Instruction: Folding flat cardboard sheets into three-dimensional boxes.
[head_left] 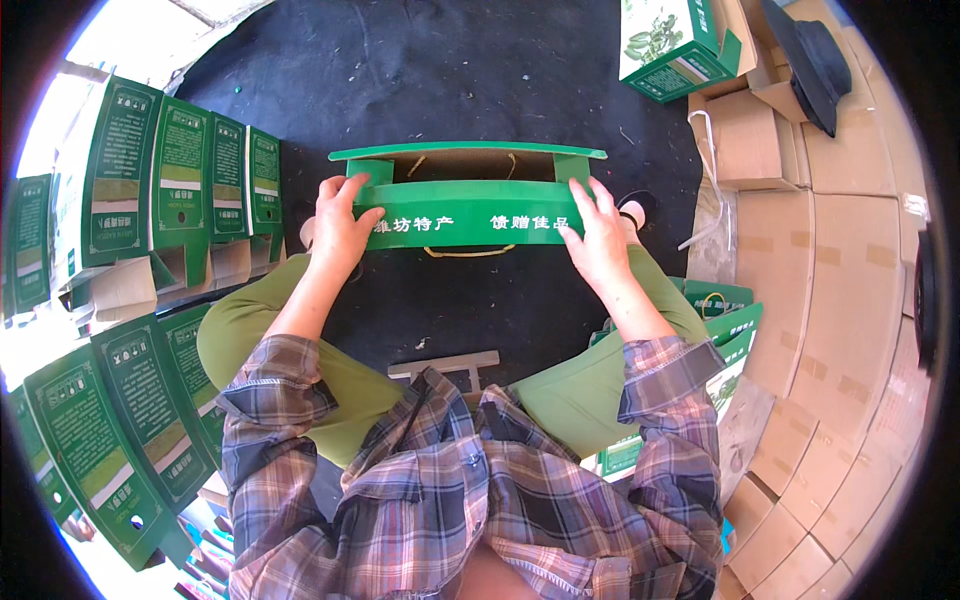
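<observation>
Between my knees stands a green cardboard gift box (470, 200), its top open toward me and its brown inside in shadow. White printing runs along its front flap, and a yellow cord handle (468, 252) loops out below it. Two more cord ends show inside. My left hand (343, 222) grips the left end, thumb on the front flap and fingers at the side flap (369, 172). At the right end my right hand (600, 238) holds the box the same way, fingers by the right side flap (572, 168).
Green printed boxes (180, 180) stand in rows on my left. Brown cartons (840, 290) are stacked at right, with a dark hat (812, 65) on top. Another green-and-white box (680, 45) sits far right. Flat green boxes (735, 325) lie by my right knee. Black sheeting (450, 80) covers the floor.
</observation>
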